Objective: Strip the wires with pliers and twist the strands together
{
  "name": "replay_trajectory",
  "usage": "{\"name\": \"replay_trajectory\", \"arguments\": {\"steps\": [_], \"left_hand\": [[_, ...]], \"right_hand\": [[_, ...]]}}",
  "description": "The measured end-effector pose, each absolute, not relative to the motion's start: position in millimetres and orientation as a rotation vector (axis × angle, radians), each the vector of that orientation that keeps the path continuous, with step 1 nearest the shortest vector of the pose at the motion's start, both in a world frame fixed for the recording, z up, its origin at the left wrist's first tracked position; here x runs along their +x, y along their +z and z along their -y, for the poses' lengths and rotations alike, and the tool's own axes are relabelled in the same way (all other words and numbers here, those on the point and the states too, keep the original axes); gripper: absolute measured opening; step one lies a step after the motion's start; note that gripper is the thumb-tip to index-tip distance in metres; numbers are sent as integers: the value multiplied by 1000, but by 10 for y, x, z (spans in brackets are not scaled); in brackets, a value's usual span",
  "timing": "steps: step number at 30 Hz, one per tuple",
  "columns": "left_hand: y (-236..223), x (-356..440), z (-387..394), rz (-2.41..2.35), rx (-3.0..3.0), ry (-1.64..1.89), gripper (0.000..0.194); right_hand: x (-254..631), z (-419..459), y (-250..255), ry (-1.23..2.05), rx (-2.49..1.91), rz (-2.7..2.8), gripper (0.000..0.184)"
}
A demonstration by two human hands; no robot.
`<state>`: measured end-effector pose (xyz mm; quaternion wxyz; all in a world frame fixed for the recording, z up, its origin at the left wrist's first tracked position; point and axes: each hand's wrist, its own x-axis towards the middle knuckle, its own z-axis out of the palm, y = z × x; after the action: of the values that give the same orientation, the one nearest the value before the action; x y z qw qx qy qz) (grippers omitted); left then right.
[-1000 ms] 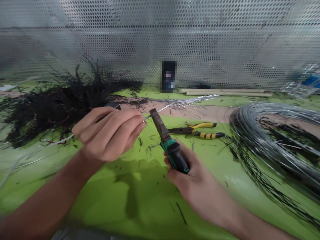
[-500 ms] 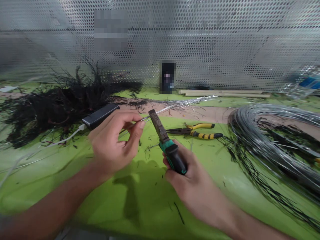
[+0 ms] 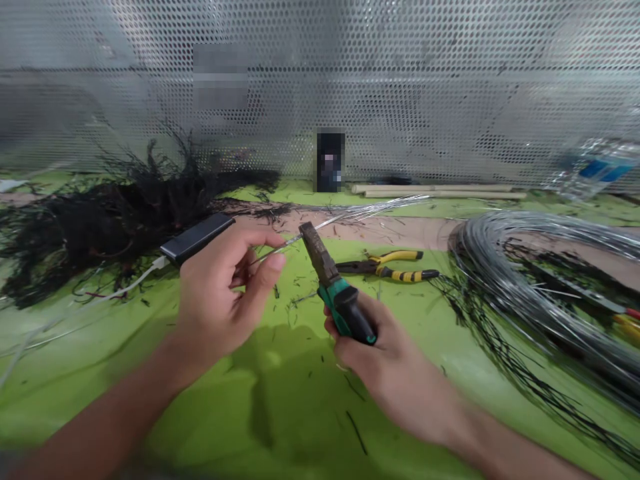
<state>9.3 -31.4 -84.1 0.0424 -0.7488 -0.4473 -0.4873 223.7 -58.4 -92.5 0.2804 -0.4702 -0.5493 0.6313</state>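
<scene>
My left hand (image 3: 220, 297) pinches a thin silver wire (image 3: 280, 247) between thumb and fingers over the green table (image 3: 280, 400). My right hand (image 3: 380, 353) is closed round the green and black handles of a pair of pliers (image 3: 333, 283). The pliers point up and to the left, with their dark jaws at the wire just right of my left fingertips. The wire's far end runs back toward a bundle of straight silver wires (image 3: 370, 207).
A heap of black wire scraps (image 3: 100, 213) lies at the left, with a black box (image 3: 197, 238) on a white cable beside it. Yellow-handled pliers (image 3: 395, 267) lie behind my hands. A big coil of silver wire (image 3: 540, 267) fills the right. A perforated metal wall (image 3: 400, 87) stands behind.
My left hand has turned and opened up from a tight grip to a thumb-and-finger pinch on the wire, uncovering the black box. The pliers have stayed at the wire.
</scene>
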Motion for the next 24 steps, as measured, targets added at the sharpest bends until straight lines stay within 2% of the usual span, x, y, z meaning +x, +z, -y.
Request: {"name": "replay_trajectory", "arguments": {"steps": [6,11,16,20,22,24], "left_hand": [[-694,59,396,1284,-2321,-1237,23],[-627,116,501,1214,-2262,-1259,18],[-497,204,535,1282,-2296,-1349,18],[-324,252,478,1318,-2335,-1469,19],[-231,272,443,1330,-2382,-1531,21],[-158,297,410,1346,-2477,-1586,23]], "right_hand": [[2369,495,-967,1512,-1292,1628,21],[2444,447,-949,1287,-1197,1810,17],[2483,446,-851,1380,-1139,1852,18],[2505,451,-833,1483,-1101,1802,32],[2511,448,-850,1377,-1106,1842,37],[2512,443,-876,1137,-1078,1917,38]]}}
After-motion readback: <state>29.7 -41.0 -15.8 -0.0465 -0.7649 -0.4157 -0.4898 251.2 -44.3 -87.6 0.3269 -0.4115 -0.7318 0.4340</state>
